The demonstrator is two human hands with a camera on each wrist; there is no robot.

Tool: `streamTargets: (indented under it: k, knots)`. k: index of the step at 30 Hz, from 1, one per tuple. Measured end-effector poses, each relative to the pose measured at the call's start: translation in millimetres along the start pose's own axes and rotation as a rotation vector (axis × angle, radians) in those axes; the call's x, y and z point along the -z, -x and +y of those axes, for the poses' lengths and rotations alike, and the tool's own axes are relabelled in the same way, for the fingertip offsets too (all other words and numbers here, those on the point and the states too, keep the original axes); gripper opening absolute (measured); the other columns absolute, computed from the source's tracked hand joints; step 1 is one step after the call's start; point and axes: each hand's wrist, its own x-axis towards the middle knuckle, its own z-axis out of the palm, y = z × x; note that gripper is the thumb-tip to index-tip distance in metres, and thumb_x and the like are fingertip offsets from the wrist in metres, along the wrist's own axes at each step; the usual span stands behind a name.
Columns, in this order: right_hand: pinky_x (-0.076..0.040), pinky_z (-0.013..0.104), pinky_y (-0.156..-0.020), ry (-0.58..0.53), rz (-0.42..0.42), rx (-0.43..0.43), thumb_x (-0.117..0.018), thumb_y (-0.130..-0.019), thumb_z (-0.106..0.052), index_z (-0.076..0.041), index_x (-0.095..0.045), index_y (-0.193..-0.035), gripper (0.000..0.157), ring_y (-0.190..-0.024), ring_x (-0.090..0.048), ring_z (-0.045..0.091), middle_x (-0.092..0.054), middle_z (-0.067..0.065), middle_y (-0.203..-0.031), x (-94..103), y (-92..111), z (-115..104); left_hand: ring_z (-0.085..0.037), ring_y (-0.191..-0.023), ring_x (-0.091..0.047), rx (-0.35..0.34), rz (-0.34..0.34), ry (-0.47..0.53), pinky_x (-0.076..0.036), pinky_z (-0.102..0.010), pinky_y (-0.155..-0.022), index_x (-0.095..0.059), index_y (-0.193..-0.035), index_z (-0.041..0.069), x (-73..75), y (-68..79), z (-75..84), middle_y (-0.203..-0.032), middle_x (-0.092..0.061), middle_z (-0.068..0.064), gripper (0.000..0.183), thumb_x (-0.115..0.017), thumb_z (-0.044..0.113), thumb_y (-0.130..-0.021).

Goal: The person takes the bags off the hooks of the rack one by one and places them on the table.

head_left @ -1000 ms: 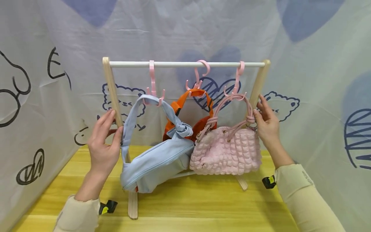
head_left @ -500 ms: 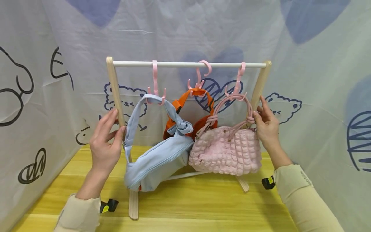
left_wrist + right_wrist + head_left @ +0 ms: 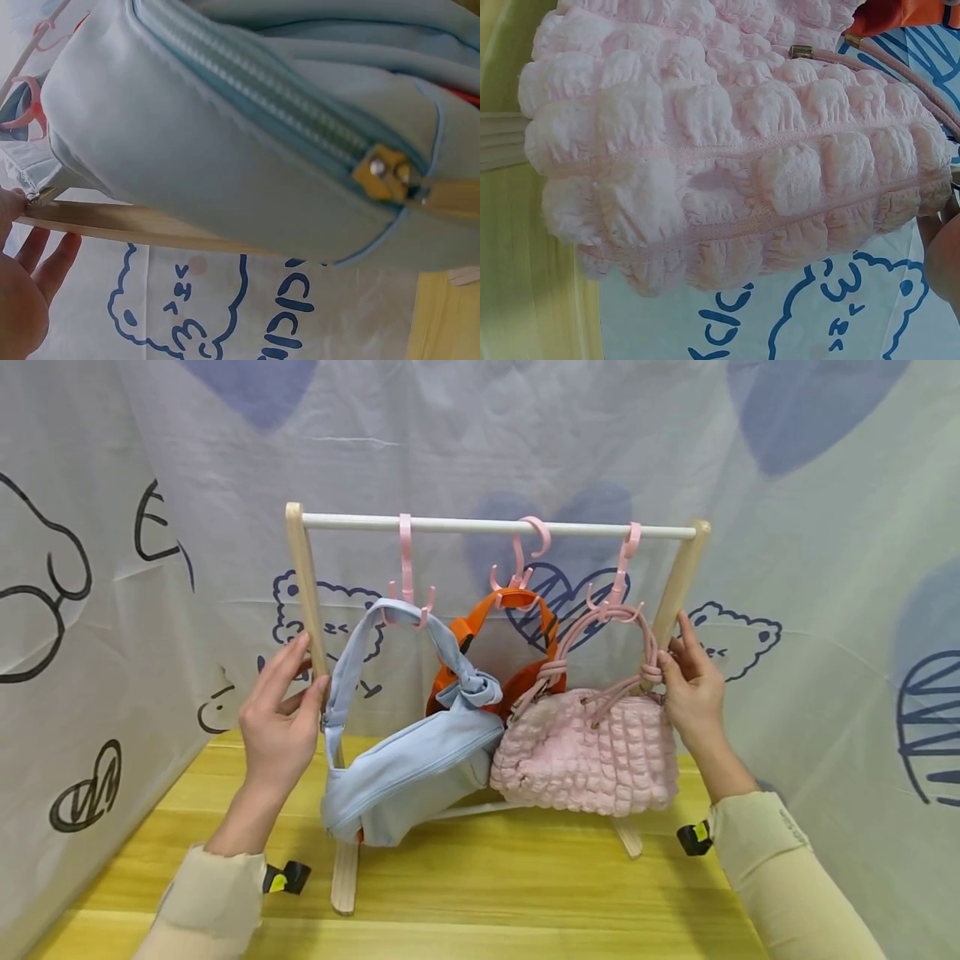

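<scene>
Pale sleeves (image 3: 787, 877) nearest, over yellow table (image 3: 525, 902). Hands well apart: left hand (image 3: 281, 718) pinches left post (image 3: 307, 585) of upright rack (image 3: 465, 526), right hand (image 3: 695, 697) pinches right post (image 3: 679, 581), thumbs in front. Blue bag (image 3: 416, 777) hangs tilted beside left hand; puffy pink bag (image 3: 592, 756) hangs beside right hand. Orange bag (image 3: 528, 681) hangs behind, between both. Pink hooks (image 3: 406, 556) carry all three from rack's top. Patterned curtain (image 3: 562, 435) farthest.

Booth (image 3: 840, 552), perhaps, printed curtains (image 3: 420, 464), yellow tabletop (image 3: 480, 885)
</scene>
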Motion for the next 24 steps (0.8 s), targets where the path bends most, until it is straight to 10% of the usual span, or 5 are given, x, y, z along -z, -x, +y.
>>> streamTargets:
  k: [24]
  knots:
    - [-0.053, 0.025, -0.102, -0.035, -0.082, -0.001, -0.058, -0.106, -0.008, -0.051, -0.04, -0.155, 0.068, -0.135, -0.058, 0.024, -0.057, 0.012, -0.151, 5.0, -5, 6, -0.002, -0.113, -0.067, 0.319, 0.1, 0.011, -0.057, -0.013, -0.08, -0.065, -0.141, 0.021, -8.8, -0.6, 17.6, -0.141, -0.066, -0.005, 0.051, -0.068, -0.005, -0.097]
